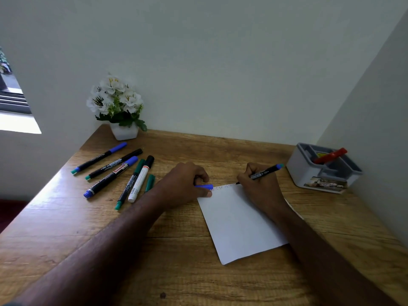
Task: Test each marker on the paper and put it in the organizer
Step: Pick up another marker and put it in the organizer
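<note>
Both bare forearms reach in over the wooden surface (pixel 181 272). Right hand (pixel 260 191) pinches a black marker with a blue end (pixel 263 172), its tip on the top edge of the white paper sheet (pixel 240 228). Left hand (pixel 187 184) grasps a blue cap (pixel 204 186) at the paper's corner. Six more markers (pixel 114 173) lie left; the grey plastic organizer (pixel 320 173), far right, holds a red marker (pixel 330 156).

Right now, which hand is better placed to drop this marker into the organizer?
Right. The right hand already holds the marker, and the organizer sits on its side. The left hand holds the blue cap.
</note>
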Demonstrator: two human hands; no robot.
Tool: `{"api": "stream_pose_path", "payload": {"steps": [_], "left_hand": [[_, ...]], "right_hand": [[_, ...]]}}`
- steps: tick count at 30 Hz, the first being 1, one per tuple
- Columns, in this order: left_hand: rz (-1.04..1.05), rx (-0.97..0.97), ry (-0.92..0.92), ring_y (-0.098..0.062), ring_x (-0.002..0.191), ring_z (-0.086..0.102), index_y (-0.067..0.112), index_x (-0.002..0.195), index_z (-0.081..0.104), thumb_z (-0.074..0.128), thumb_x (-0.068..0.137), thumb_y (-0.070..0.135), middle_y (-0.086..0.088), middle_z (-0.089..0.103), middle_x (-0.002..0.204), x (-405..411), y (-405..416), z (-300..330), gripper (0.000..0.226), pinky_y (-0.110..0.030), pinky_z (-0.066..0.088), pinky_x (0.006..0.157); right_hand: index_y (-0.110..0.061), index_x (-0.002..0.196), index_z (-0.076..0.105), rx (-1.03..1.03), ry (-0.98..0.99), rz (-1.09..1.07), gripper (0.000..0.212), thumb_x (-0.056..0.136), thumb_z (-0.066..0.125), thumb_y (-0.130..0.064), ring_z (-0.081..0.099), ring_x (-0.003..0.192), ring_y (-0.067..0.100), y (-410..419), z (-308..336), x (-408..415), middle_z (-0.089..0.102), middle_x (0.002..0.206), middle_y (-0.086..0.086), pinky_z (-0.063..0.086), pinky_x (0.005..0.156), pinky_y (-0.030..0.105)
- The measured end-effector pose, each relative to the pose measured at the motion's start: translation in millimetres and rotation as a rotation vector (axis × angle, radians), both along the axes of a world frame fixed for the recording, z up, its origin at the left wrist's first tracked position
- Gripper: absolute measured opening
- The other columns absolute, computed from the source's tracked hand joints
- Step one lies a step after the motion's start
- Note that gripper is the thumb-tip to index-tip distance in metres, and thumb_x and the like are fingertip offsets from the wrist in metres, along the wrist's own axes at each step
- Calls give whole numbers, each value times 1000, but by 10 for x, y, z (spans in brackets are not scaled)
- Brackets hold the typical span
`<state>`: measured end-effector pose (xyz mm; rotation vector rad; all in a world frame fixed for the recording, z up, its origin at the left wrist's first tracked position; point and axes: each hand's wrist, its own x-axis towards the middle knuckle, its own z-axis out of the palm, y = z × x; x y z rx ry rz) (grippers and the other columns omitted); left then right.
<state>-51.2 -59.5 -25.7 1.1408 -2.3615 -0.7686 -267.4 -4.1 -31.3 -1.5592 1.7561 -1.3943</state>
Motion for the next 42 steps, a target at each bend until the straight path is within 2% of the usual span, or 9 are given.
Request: {"api": "stream_pose_path", "payload": {"steps": [4, 9, 12, 17, 20, 26, 31, 39, 42], "left_hand": [[0, -2, 1, -5, 79, 56, 21, 111, 69, 79, 78, 35, 12, 62, 91, -2, 16, 18, 38, -17, 39, 62], [-2, 0, -2, -4, 80, 55, 21, 113, 69, 79, 78, 35, 12, 61, 92, -4, 18, 23, 39, -17, 38, 63], [0, -1, -3, -3, 79, 55, 21, 114, 69, 79, 78, 35, 12, 61, 92, -6, 18, 20, 40, -17, 37, 62], [2, -4, -11, -4, 79, 55, 21, 114, 69, 78, 79, 35, 12, 61, 92, -6, 23, 22, 39, -16, 37, 62], [7, -1, -13, -5, 80, 55, 21, 114, 69, 79, 78, 35, 11, 62, 93, -2, 23, 24, 39, -16, 38, 62], [7, 0, -22, -5, 81, 56, 22, 113, 69, 79, 78, 36, 10, 64, 94, -8, 24, 27, 39, -17, 39, 62], [12, 2, -26, -8, 84, 58, 22, 114, 69, 79, 78, 37, 9, 64, 97, -2, 28, 29, 40, -18, 42, 65], [16, 7, -28, -5, 84, 56, 23, 114, 68, 79, 77, 38, 10, 63, 98, -2, 27, 18, 41, -16, 37, 63], [16, 0, -23, -4, 82, 55, 23, 113, 68, 79, 78, 37, 11, 61, 97, 2, 47, 33, 39, -16, 37, 63]], "right_hand": [[1, 59, 43, -4, 33, -5, 29, 77, 66, -1, 36, 51, 7, -21, -18, -10, 40, 53, -2, 30, 46, 17], [-9, 58, 44, -1, -18, -24, 30, 78, 65, 1, 42, 49, 4, -18, 9, -14, 42, 49, -8, 37, 48, 17], [-11, 57, 40, 5, -12, -10, 34, 79, 63, 1, 38, 46, 0, -12, 12, 15, 40, 47, -11, 33, 46, 13], [-13, 57, 39, 21, 32, -8, 33, 77, 64, -2, 33, 49, 6, -1, 25, 22, 38, 52, -2, 28, 45, 16], [-16, 54, 35, 18, 23, -17, 39, 76, 64, -1, 31, 48, 5, -2, 23, 17, 36, 50, -5, 27, 44, 16], [-11, 59, 42, 34, 39, -5, 31, 78, 65, -4, 34, 49, 6, -5, 22, 16, 39, 52, -1, 30, 45, 16], [-15, 56, 36, 25, 34, -8, 38, 77, 64, -2, 30, 48, 5, 6, 28, 12, 34, 49, -8, 27, 45, 16], [-12, 58, 41, 38, 18, -8, 32, 78, 65, -3, 35, 52, 10, -2, 9, 11, 39, 54, 2, 30, 46, 20], [-10, 58, 40, 9, -20, -30, 33, 79, 63, 1, 39, 50, 6, 22, 46, 15, 39, 53, 0, 32, 47, 15]]}}
